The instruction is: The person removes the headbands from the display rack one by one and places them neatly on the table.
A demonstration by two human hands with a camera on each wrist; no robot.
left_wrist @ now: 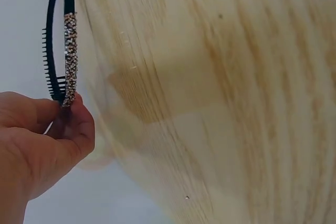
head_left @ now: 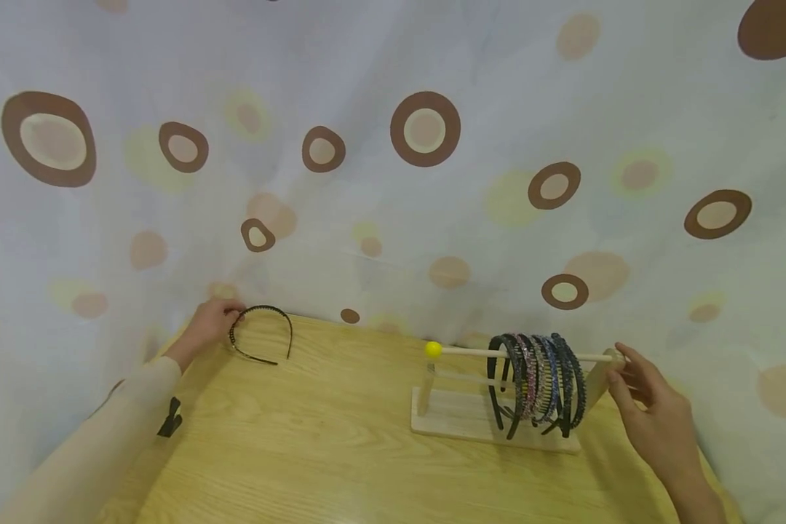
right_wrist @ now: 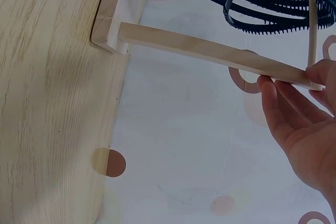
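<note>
At the back left of the table, my left hand [head_left: 212, 324] pinches a black headband [head_left: 265, 307] by its side. In the left wrist view that headband [left_wrist: 70, 51] shows comb teeth and a glittery stretch, the thumb and fingers on its curve. To the right stands a wooden headband rack [head_left: 448, 418] with a horizontal rod. Several sparkly headbands [head_left: 530, 378] in black, pink, silver and blue hang on the rod. My right hand [head_left: 658, 418] holds the top of the rack's right upright [right_wrist: 210, 56], where the rod meets it.
A yellow ball [head_left: 434, 350] caps the rod's left end. Near the left forearm lies a black bow-like piece [head_left: 170, 418] at the table's left side. A spotted white curtain [head_left: 380, 204] hangs behind the wooden table [head_left: 314, 451].
</note>
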